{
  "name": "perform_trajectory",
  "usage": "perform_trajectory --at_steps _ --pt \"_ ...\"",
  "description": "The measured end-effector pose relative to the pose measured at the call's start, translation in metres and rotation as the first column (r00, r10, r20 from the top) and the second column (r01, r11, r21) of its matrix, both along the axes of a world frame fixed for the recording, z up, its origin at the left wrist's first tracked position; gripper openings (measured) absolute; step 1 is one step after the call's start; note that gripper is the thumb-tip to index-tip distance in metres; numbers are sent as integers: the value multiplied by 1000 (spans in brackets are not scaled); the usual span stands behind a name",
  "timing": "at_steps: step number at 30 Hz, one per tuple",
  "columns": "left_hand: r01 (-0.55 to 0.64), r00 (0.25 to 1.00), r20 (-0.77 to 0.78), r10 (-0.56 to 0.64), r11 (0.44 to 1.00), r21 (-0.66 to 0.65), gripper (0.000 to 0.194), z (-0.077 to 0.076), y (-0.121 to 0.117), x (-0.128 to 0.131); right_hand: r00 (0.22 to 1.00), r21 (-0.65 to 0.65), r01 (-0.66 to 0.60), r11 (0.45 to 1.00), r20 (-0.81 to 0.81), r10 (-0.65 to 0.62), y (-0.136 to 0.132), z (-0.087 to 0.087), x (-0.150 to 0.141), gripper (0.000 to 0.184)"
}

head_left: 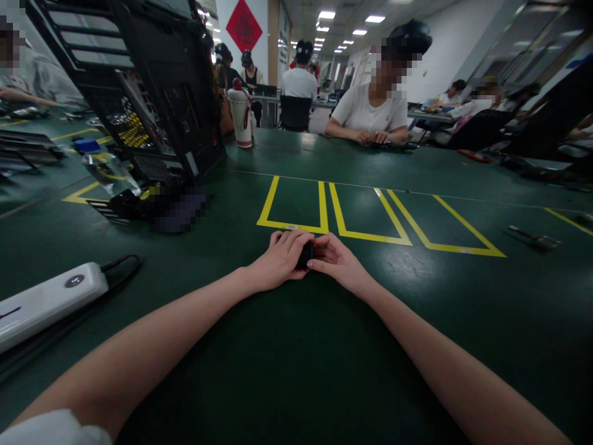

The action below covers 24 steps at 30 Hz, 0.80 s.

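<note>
A small black object (304, 254) is between my two hands at the middle of the table, mostly covered by fingers; its kind cannot be made out. My left hand (283, 256) curls over its left side and top. On the other side, the bent fingers and thumb of my right hand (334, 258) pinch at its right edge. Both hands rest low over the dark green table (296, 346), just in front of a yellow tape outline (291, 227).
Two more tape outlines (375, 237) lie to the right, with a small metal tool (532, 238) beyond. At left are a white power strip (55, 303), a water bottle (109, 168) and a tall black computer case (152, 80). A paper cup (240, 117) stands near a co-worker (373, 111).
</note>
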State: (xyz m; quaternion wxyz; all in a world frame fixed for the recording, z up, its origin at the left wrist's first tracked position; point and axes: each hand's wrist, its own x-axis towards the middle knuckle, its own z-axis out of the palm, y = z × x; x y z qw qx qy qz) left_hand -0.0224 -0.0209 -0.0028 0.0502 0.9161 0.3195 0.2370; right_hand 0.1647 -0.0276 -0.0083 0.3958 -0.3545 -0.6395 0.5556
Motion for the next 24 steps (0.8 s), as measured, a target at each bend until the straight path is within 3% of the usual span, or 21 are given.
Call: perform_trajectory --at_steps 4,10,15,19,24 --pt "3 1000 -12 -3 1000 0 64 1 0 0 1000 20 -14 1000 -22 14 -2 -1 0 37" --pt "4 1000 4 -4 1000 1 59 2 -1 0 997 24 62 998 -48 -61 -3 0 -3 19" --pt "16 1000 8 -16 1000 -26 60 5 -2 -1 995 -13 96 995 24 -96 -2 0 -2 28" --pt "4 1000 -5 -4 1000 -21 61 3 -1 -1 1000 -57 15 998 25 -14 0 1 1 28" --pt "-7 1000 -5 7 1000 -14 66 0 1 0 998 3 -43 999 -43 43 -1 1 2 40"
